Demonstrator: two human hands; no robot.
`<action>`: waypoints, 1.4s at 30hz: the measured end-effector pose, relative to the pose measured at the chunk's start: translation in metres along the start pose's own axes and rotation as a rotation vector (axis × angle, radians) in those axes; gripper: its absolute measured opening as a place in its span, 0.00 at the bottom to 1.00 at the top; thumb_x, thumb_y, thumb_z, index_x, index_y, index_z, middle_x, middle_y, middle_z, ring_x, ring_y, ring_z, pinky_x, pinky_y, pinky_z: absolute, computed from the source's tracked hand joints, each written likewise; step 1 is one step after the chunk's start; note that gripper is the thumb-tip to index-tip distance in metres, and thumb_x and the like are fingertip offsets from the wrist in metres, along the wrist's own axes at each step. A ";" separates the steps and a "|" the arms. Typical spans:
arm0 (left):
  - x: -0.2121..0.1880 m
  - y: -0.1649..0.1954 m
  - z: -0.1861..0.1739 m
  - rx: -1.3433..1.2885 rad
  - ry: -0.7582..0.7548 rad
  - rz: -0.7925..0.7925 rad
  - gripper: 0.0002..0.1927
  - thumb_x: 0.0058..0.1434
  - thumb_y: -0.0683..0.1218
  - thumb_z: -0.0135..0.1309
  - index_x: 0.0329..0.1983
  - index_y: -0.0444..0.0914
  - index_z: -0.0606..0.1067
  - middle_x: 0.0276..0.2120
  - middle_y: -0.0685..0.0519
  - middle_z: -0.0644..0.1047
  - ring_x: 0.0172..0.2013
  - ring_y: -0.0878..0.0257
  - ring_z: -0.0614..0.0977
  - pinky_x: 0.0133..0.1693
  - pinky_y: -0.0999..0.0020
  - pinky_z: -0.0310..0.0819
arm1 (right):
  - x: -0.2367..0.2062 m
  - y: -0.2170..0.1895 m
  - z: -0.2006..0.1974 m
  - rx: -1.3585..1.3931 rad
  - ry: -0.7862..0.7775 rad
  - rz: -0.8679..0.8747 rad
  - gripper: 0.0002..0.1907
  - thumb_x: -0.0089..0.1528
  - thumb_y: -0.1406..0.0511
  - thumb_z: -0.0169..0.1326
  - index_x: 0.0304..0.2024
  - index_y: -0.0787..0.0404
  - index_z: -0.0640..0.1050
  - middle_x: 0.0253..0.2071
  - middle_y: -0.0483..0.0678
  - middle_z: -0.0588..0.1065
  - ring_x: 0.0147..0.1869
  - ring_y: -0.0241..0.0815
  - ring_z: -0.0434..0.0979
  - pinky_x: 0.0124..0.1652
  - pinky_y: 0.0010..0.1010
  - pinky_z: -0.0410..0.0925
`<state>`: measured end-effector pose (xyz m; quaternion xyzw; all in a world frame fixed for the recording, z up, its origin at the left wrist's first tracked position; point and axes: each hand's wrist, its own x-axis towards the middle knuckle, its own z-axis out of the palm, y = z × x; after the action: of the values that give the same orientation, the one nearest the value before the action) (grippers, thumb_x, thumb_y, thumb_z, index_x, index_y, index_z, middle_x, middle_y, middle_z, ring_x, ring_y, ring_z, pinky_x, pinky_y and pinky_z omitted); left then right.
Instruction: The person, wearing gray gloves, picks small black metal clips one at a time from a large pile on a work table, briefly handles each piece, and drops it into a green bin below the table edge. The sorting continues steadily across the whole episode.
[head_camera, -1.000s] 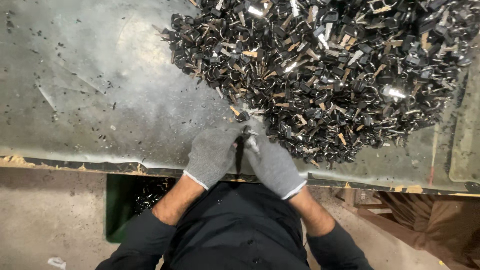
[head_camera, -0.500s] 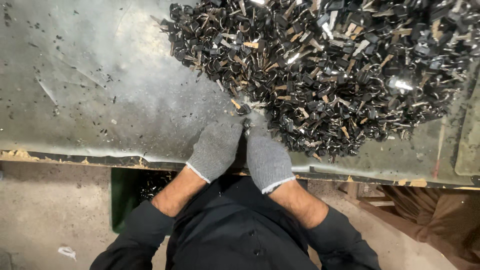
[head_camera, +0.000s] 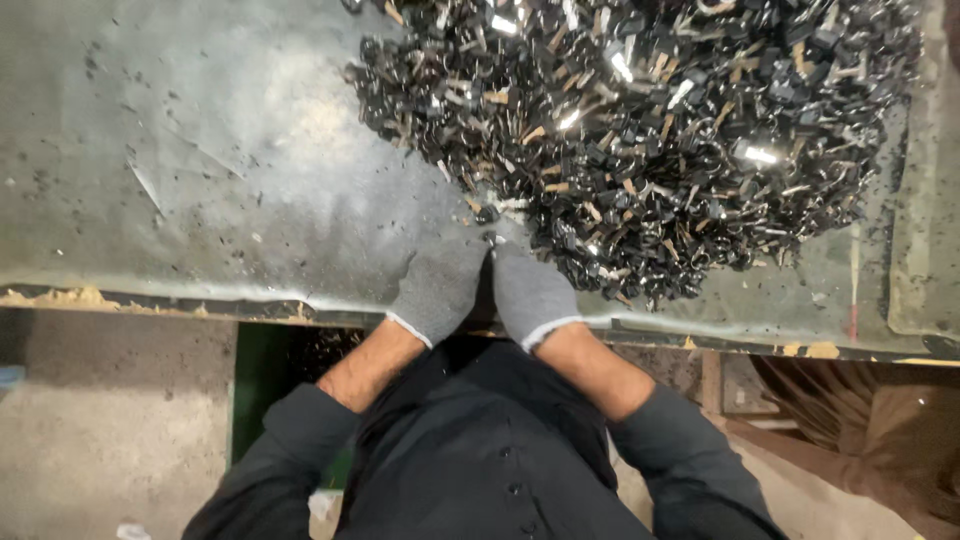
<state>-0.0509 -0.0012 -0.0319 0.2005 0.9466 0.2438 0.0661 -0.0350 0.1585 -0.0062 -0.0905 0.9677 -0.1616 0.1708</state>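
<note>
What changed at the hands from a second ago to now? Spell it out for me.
A second ago a thin dark piece stood between the gloved hands; now it is hidden. The left hand and right hand have closed side by side, knuckles up, fingertips at the near edge of the pile of small dark metal parts. Whether they grip anything cannot be told. The pile and the metal table look unchanged.

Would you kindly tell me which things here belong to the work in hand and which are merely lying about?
In hand:
- left hand, gloved
- right hand, gloved
- pile of small dark metal parts, at the fingertips

Lying about:
- metal table, scattered with chips
- green bin, under the table edge
- sawdust, on the front rim
</note>
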 end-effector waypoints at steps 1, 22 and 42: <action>-0.001 0.002 -0.005 -0.069 0.081 -0.010 0.16 0.60 0.41 0.54 0.53 0.39 0.78 0.40 0.44 0.80 0.40 0.45 0.82 0.42 0.51 0.76 | -0.003 0.001 -0.002 -0.002 0.004 -0.017 0.10 0.66 0.70 0.47 0.49 0.67 0.73 0.33 0.62 0.80 0.37 0.61 0.84 0.36 0.50 0.76; -0.013 0.000 0.012 0.026 0.241 0.122 0.21 0.53 0.37 0.56 0.52 0.39 0.76 0.40 0.39 0.76 0.38 0.42 0.79 0.38 0.49 0.76 | -0.006 0.007 0.006 -0.068 0.039 -0.020 0.09 0.68 0.65 0.47 0.43 0.67 0.73 0.25 0.54 0.78 0.27 0.50 0.83 0.24 0.41 0.75; -0.010 0.004 0.015 0.021 0.283 0.165 0.21 0.51 0.39 0.52 0.51 0.36 0.75 0.38 0.40 0.77 0.38 0.42 0.80 0.40 0.52 0.75 | -0.016 0.025 -0.007 0.105 -0.004 -0.078 0.13 0.64 0.65 0.50 0.47 0.70 0.72 0.28 0.59 0.78 0.30 0.57 0.82 0.26 0.46 0.74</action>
<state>-0.0374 0.0046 -0.0427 0.2417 0.9293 0.2642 -0.0903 -0.0253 0.1875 -0.0036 -0.1192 0.9534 -0.2185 0.1708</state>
